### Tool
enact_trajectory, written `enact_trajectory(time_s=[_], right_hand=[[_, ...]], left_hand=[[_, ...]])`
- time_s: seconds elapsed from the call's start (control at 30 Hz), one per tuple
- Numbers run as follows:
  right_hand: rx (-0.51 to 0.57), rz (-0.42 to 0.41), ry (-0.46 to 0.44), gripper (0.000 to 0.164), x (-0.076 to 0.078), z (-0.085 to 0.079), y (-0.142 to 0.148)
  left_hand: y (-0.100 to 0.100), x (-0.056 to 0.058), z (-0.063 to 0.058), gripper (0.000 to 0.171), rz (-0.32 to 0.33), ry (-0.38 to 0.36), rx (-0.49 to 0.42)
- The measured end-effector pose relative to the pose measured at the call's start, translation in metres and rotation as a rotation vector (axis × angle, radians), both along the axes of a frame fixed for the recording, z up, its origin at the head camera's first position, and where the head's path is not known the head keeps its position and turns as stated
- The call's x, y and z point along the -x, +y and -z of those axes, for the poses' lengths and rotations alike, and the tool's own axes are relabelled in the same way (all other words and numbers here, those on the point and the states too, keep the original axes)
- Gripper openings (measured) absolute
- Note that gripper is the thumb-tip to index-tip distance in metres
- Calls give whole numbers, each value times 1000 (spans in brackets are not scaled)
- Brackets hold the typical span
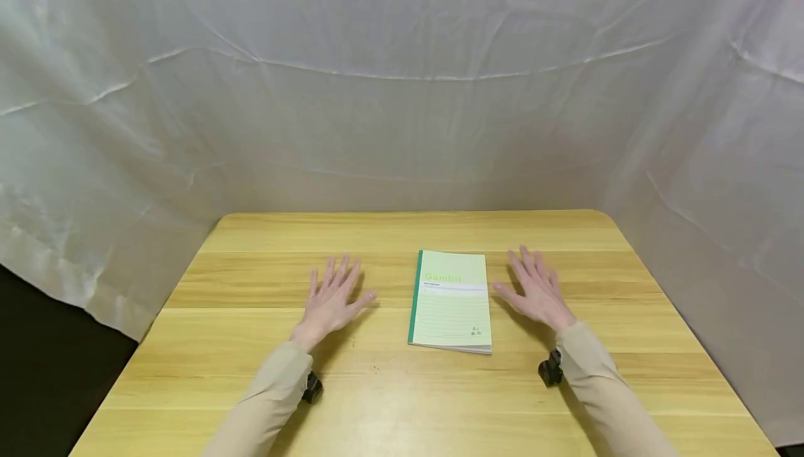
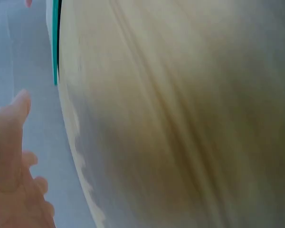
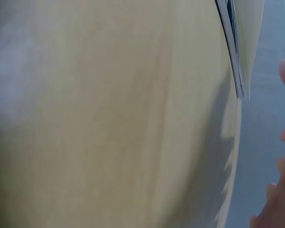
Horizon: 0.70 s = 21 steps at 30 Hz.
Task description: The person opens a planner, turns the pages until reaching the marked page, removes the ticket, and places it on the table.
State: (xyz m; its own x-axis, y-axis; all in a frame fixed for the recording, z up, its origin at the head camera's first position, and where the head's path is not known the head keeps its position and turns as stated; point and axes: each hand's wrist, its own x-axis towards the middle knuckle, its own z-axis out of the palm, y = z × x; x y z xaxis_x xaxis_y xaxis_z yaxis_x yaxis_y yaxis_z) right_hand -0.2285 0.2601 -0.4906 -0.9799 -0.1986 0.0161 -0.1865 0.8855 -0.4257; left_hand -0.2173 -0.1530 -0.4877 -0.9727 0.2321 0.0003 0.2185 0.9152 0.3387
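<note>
A pale green notebook [image 1: 451, 310] with a dark green spine lies closed on the wooden table, its cover facing up. To its left, my left hand [image 1: 329, 307] is spread with straight fingers and holds nothing. My right hand [image 1: 537, 293] is spread the same way on the notebook's other side, its thumb pointing toward the right edge of the cover. In the left wrist view the green spine [image 2: 55, 42] shows at the top, beyond the left thumb. The right wrist view catches the page edges of the notebook [image 3: 235, 52] near the right fingers.
The wooden table [image 1: 389, 401] has rounded far corners. A pale, wrinkled sheet [image 1: 402, 129] hangs behind it and along both sides. Each wrist carries a small black camera, the left camera [image 1: 312, 388] and the right camera [image 1: 551, 369], on the inner side of the sleeves.
</note>
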Motion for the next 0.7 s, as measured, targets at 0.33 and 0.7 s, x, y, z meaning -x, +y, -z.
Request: enact_trajectory(time_s=[0.33, 0.7], right_hand=[[69, -124, -14, 80, 12, 7, 0], [129, -171, -67, 77, 17, 6, -4]], left_hand=[[32, 4, -1, 87, 311, -46, 13], [55, 11, -1, 92, 568, -225, -71]])
